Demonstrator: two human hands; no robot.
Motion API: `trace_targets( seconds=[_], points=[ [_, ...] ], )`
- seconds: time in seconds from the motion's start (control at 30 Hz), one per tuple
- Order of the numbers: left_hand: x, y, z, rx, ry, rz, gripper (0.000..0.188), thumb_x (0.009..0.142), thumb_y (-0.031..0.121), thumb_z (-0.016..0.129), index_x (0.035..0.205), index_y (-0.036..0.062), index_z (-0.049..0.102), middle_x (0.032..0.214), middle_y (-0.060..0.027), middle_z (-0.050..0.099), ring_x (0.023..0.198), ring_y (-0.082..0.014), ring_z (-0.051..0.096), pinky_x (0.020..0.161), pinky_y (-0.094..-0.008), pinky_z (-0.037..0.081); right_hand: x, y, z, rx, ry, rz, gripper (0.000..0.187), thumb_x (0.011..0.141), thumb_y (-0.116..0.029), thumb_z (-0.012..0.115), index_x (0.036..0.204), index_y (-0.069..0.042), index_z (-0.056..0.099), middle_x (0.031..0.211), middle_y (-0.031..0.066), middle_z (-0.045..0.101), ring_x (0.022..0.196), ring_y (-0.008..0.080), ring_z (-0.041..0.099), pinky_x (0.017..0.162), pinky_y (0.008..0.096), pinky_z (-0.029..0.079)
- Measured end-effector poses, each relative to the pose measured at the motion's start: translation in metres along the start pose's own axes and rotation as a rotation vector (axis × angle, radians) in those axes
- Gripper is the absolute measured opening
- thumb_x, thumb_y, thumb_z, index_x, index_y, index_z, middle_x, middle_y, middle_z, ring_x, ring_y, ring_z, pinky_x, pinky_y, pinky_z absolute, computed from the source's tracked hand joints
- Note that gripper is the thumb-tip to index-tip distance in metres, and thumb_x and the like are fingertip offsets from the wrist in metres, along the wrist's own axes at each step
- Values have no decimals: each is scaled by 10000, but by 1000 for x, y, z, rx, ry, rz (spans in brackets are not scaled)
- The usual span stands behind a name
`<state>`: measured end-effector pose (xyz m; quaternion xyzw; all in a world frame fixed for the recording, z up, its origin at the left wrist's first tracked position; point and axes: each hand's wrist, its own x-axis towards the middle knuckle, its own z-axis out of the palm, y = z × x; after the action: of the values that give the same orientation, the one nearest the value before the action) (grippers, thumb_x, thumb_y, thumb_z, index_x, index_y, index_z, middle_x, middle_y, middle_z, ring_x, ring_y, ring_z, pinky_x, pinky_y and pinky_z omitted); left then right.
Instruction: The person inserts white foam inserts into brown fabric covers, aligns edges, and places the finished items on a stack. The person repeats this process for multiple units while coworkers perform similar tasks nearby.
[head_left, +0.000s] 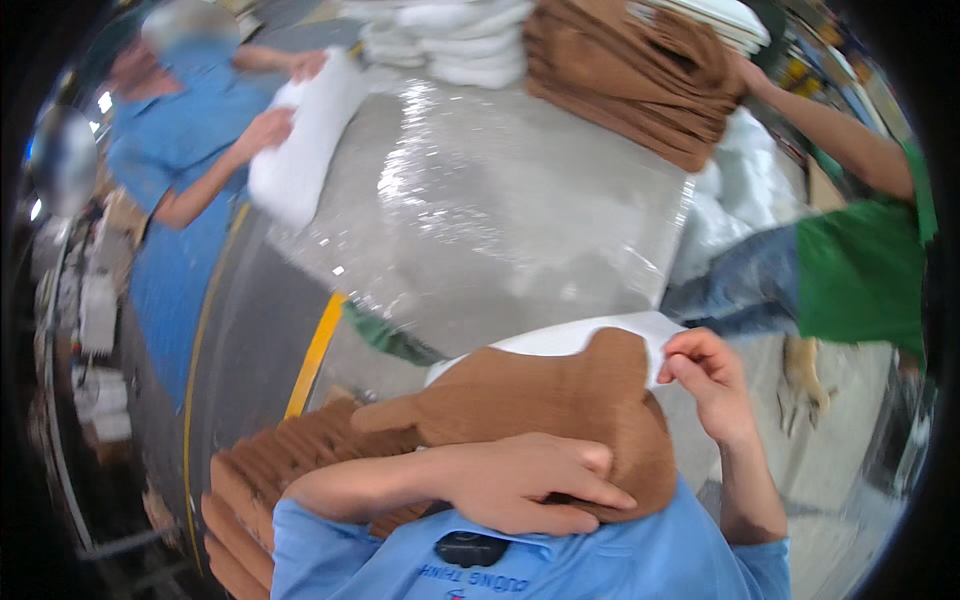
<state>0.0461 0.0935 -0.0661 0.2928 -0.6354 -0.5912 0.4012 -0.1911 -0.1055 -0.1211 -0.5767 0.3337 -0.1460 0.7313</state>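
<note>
My left hand (530, 482) lies flat and curled over a brown felt-like shaped piece (560, 400), pressing it against my chest. Under that piece is a white sheet (570, 338) whose right edge my right hand (705, 375) pinches between thumb and fingers. A stack of similar brown pieces (290, 450) lies fanned out to the lower left, beside my left forearm.
A grey table (480, 200) covered in shiny plastic film stretches ahead. At its far end sit a stack of brown pieces (640, 70) and white folded pieces (450, 40). A person in blue (170, 140) handles a white pad (300, 140) at left. A person in green (860, 270) reaches in at right.
</note>
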Motion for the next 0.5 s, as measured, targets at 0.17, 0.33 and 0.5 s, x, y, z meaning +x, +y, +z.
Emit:
trace_targets(
  seconds=[0.17,0.33,0.5],
  points=[
    [16,29,-26,36,-97,-285,493,993,193,769,1465,106,654,794,-53,512,730,-195,551,691,-334,463,-41,-23,-16,-404,-206,-107,349,914,48,717,1237,-81,746,1236,76,698,1121,220,669,971,367,548],
    [56,47,-60,210,-414,-300,367,1015,256,740,1355,119,719,859,-60,657,741,-212,622,686,-354,504,-70,-9,-2,-432,-109,-370,322,844,15,802,1130,-132,797,1237,74,701,1076,230,680,926,359,567],
    [154,4,-83,375,-345,-420,293,1072,282,615,1196,56,752,983,-114,763,875,-287,720,780,-393,544,-84,17,9,-401,80,-520,241,853,12,783,1052,-122,802,1145,53,690,997,221,676,849,346,573]
  ],
)
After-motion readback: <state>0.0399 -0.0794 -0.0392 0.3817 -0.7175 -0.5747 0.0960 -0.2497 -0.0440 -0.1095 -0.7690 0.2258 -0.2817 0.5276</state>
